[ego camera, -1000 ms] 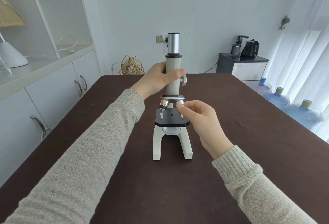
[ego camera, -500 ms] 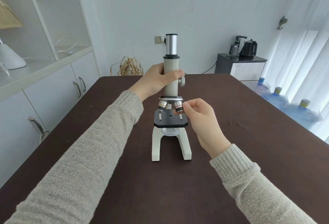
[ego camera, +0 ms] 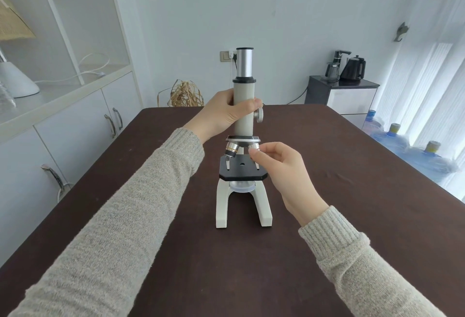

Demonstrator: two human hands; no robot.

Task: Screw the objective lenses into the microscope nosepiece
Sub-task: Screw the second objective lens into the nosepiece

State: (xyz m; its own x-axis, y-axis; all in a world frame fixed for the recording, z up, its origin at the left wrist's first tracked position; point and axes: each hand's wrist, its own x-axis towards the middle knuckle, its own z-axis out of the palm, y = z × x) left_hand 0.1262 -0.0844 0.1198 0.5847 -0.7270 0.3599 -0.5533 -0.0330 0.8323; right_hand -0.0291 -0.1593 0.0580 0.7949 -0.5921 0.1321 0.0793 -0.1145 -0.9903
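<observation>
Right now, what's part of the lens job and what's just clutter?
Job: microscope, nosepiece, left lens, right lens, left hand steadying the tube, right hand pinching the right lens.

Clutter: kettle, water bottles, lamp, straw bundle.

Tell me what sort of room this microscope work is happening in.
Probably an office or break room rather than a lab: a kettle on a small cabinet, water jugs by the window, white built-in shelving, and a plain brown table.
</observation>
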